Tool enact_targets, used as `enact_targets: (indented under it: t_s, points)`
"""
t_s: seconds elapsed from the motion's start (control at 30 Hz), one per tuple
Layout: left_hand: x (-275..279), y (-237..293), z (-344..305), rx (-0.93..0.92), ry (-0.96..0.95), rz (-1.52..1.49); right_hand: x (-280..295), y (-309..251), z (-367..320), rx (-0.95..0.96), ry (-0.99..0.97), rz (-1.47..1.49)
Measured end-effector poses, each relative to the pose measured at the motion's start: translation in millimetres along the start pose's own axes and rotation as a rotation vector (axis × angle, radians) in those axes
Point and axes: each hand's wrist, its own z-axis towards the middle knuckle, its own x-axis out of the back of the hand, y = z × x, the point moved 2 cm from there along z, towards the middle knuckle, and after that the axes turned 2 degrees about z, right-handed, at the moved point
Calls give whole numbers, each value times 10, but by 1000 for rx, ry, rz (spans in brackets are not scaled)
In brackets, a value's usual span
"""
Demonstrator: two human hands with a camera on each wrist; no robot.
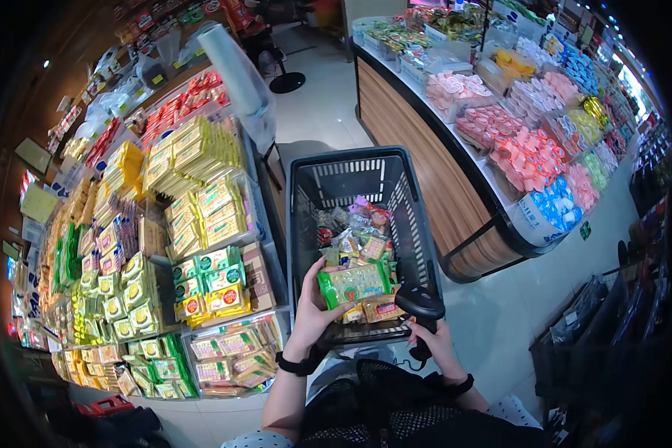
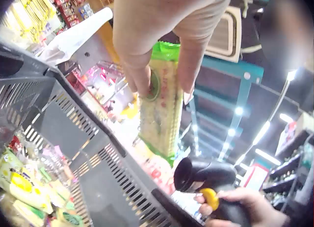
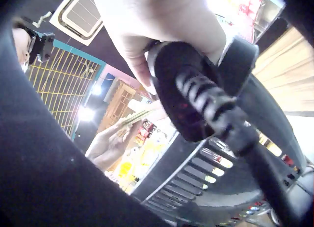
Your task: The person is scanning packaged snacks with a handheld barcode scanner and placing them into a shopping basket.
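My left hand (image 1: 311, 310) pinches a green-ended clear packet of crackers (image 1: 358, 284) between thumb and fingers, above the near part of a dark shopping basket (image 1: 420, 224). In the left wrist view the packet (image 2: 162, 107) hangs lengthwise from the fingertips. My right hand (image 1: 440, 349) grips a black handheld barcode scanner (image 1: 418, 305) at the basket's near right corner. The scanner's head tilts toward the packet, apart from it. A finger lies at its yellow trigger (image 2: 210, 198). From the handle's end runs a thick black cable (image 3: 260, 163). Several wrapped snacks (image 1: 369, 246) lie in the basket.
At the left, a tiered display holds stacked cracker packets (image 1: 220, 280) in clear bins. A roll of plastic bags (image 1: 235, 71) stands at its far corner. To the right is a wood-panelled counter (image 1: 411, 142) with bins of wrapped sweets (image 1: 526, 157). Pale floor tiles (image 1: 325, 123) run between them.
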Motion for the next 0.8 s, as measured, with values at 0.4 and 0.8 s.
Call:
enact_targets:
  t_s: [0.4,0.8]
  points:
    - [608,463,-1161,-374,188,328,-1202,-688,-560,-84,-569,-95]
    - [1742,921,-2595,-505,616,953,-1759,-181,-813,-103,-303,-91]
